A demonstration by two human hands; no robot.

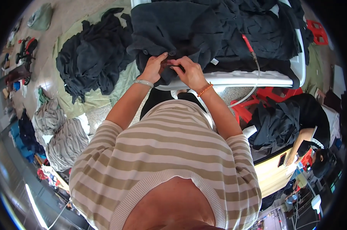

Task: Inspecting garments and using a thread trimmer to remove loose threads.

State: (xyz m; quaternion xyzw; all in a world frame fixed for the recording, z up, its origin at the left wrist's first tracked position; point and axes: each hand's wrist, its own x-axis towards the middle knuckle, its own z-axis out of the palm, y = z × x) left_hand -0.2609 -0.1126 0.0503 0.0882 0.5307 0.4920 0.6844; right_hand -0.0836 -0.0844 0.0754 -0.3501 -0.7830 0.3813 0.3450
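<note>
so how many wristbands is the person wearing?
2: a pale bracelet on the left wrist, an orange beaded one on the right. Both hands pinch the dark garment.

**Garments on the bench, heaps on the floor**

A garment [173,34] lies on the bench [257,79], its near edge hanging over the rim, where the left hand [155,67] and right hand [189,73] meet. More clothing [265,27] lies to its right. A clothes heap [93,53] sits on a floor sheet [85,103] left of the bench (bundles [62,134] nearer). Another person [313,126] sits right.
</note>
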